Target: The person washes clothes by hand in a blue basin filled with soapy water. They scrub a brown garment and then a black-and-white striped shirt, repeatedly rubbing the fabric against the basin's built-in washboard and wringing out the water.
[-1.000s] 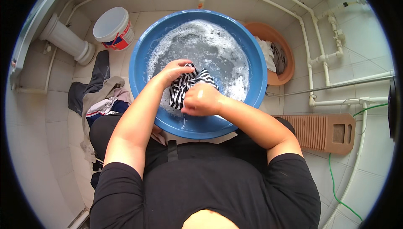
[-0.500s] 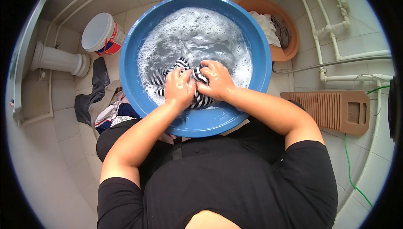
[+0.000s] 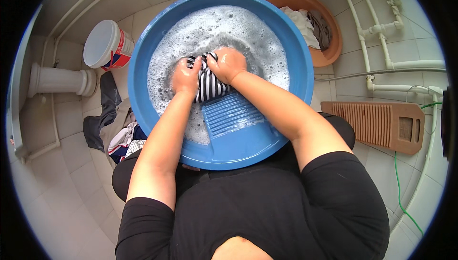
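Observation:
A wet black-and-white striped garment (image 3: 210, 86) is bunched between my hands, half in the soapy water of a large blue basin (image 3: 301, 74). My left hand (image 3: 185, 77) grips its left side, fingers partly in the water. On its upper right, my right hand (image 3: 228, 63) is closed on the cloth, its fingertips hidden under suds. The garment's lower end touches the top of the basin's built-in ridged washboard (image 3: 232, 114). Foam (image 3: 253, 26) covers much of the water around the hands.
An orange-brown tub (image 3: 334, 52) with white and grey clothes stands behind right. A brown washboard (image 3: 372, 124) lies at the right, by a green cord (image 3: 399, 188) and white pipes (image 3: 405, 64). At left are a white bucket (image 3: 101, 45), a white pedestal (image 3: 59, 79) and piled clothes (image 3: 121, 133).
Both hands have pushed the striped garment forward, away from me, and further into the water. The basin's ridged washboard, covered before, now shows below it.

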`<move>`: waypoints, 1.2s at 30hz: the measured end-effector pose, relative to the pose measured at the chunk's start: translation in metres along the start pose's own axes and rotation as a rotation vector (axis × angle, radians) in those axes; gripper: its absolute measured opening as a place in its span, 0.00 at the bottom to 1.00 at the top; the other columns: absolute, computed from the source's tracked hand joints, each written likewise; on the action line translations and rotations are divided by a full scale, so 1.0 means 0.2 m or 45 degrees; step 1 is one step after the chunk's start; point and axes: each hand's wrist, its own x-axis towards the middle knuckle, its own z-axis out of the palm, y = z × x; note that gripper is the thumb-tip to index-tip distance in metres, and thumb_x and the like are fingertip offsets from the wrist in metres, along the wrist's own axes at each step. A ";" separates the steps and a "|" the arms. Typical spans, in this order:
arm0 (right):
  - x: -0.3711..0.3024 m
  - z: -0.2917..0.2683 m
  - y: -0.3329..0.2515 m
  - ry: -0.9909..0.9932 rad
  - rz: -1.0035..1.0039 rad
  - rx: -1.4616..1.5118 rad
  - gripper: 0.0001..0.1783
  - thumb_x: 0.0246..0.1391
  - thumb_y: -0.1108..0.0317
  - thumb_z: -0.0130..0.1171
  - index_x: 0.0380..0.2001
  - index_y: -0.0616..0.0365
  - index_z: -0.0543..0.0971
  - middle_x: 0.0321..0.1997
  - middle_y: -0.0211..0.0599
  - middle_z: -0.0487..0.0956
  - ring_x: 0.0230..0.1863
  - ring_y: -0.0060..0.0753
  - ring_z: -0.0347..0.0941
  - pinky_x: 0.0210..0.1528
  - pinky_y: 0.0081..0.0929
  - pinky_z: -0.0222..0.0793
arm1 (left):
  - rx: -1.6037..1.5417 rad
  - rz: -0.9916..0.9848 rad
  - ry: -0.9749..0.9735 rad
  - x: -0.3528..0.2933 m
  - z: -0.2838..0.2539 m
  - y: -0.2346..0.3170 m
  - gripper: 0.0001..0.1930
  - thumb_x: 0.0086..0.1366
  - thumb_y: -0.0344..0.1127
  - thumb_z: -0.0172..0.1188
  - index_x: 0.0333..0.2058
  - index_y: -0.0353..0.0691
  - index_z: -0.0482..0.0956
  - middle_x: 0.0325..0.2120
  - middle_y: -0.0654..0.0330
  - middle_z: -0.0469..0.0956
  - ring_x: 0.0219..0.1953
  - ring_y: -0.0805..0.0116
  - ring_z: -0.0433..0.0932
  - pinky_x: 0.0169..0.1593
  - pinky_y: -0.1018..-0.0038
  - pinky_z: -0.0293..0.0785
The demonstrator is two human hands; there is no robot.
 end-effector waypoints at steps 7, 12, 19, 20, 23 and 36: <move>0.17 0.10 0.06 0.023 0.480 0.437 0.26 0.53 0.47 0.41 0.36 0.58 0.77 0.42 0.54 0.75 0.46 0.57 0.68 0.48 0.43 0.62 | -0.333 -0.647 -0.062 0.15 0.01 -0.22 0.39 0.51 0.63 0.54 0.48 0.31 0.70 0.47 0.41 0.70 0.51 0.49 0.69 0.55 0.65 0.61; 0.24 0.05 0.24 0.305 0.661 0.642 0.29 0.54 0.48 0.40 0.39 0.66 0.75 0.44 0.60 0.73 0.48 0.59 0.68 0.52 0.42 0.60 | 0.291 -0.375 -0.288 0.19 -0.15 -0.21 0.26 0.51 0.46 0.54 0.48 0.40 0.71 0.49 0.45 0.70 0.52 0.49 0.68 0.54 0.64 0.63; 0.12 -0.12 0.25 0.131 -0.182 0.358 0.23 0.41 0.50 0.58 0.29 0.62 0.76 0.35 0.50 0.76 0.42 0.51 0.70 0.45 0.39 0.64 | 0.245 0.587 -0.345 0.10 -0.20 -0.02 0.22 0.52 0.38 0.54 0.48 0.41 0.71 0.43 0.50 0.72 0.47 0.53 0.71 0.51 0.64 0.66; 0.07 -0.20 0.22 0.009 -0.257 0.388 0.23 0.40 0.49 0.59 0.27 0.62 0.77 0.33 0.49 0.77 0.40 0.49 0.71 0.43 0.37 0.66 | 0.145 0.329 -0.567 0.04 -0.24 0.07 0.25 0.51 0.40 0.55 0.50 0.41 0.69 0.47 0.50 0.71 0.49 0.54 0.70 0.52 0.65 0.66; -0.02 -0.37 0.13 -0.311 -0.071 0.319 0.25 0.41 0.47 0.60 0.32 0.60 0.76 0.35 0.47 0.77 0.38 0.44 0.73 0.41 0.33 0.67 | 0.298 0.438 -0.498 0.01 -0.26 -0.01 0.31 0.48 0.50 0.59 0.50 0.42 0.68 0.45 0.51 0.73 0.47 0.56 0.72 0.49 0.66 0.67; -0.12 -0.49 0.32 -0.391 -0.003 0.470 0.14 0.43 0.59 0.62 0.25 0.59 0.76 0.26 0.38 0.77 0.30 0.31 0.73 0.34 0.28 0.67 | 0.274 1.020 -0.736 -0.34 -0.65 0.05 0.13 0.49 0.40 0.61 0.34 0.44 0.79 0.27 0.57 0.77 0.32 0.55 0.76 0.35 0.63 0.71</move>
